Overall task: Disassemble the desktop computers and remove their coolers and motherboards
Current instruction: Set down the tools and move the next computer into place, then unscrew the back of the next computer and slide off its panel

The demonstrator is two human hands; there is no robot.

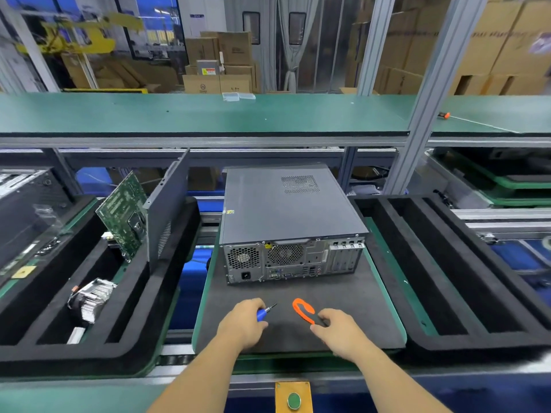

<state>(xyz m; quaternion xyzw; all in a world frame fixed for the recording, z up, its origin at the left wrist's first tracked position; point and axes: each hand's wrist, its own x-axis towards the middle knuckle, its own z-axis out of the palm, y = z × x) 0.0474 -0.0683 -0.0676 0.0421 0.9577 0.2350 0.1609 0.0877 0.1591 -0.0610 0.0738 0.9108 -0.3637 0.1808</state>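
Note:
A closed grey desktop computer [290, 222] lies flat on the black mat of the middle tray [343, 311], its rear ports facing me. In front of it my left hand [243, 321] grips a blue-handled screwdriver [265, 312], tip pointing up and right. My right hand [338, 329] pinches the black end of an orange-handled tool [304, 311] that lies on the mat. On the left tray [89, 350], a green motherboard [123, 217] leans upright against a grey case panel [168, 210], and a finned cooler [91, 298] lies in a slot.
An open computer chassis [26, 216] sits at far left. A black foam tray [453, 278] with long slots is to the right. A green shelf [202, 114] spans above. A green button [293, 400] on a yellow box sits at the bench's near edge.

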